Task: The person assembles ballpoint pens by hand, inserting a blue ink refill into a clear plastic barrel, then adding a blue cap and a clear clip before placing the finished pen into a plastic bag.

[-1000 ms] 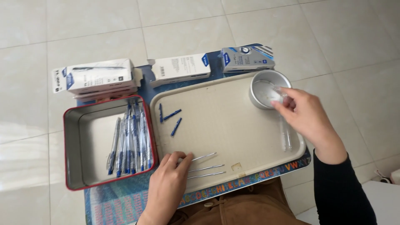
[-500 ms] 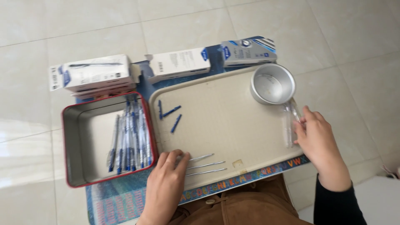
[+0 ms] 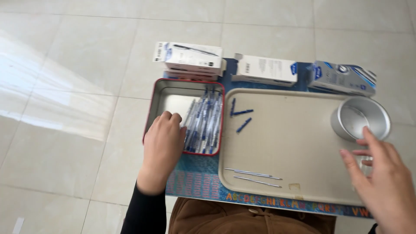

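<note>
The left hand [image 3: 162,136] is bare — no glove, ring or watch shows on it — and its wrist runs into a close-fitting black sleeve [image 3: 145,212] that covers the forearm down to the bottom edge of the head view. The right hand [image 3: 383,180] is bare as well, its fingernails short and unpainted, and only a sliver of black cuff shows beside it at the very bottom of the frame. Between the two arms lies brown clothing [image 3: 251,219] — soft fabric with folds, a seam and a small knot or button near the middle.
</note>
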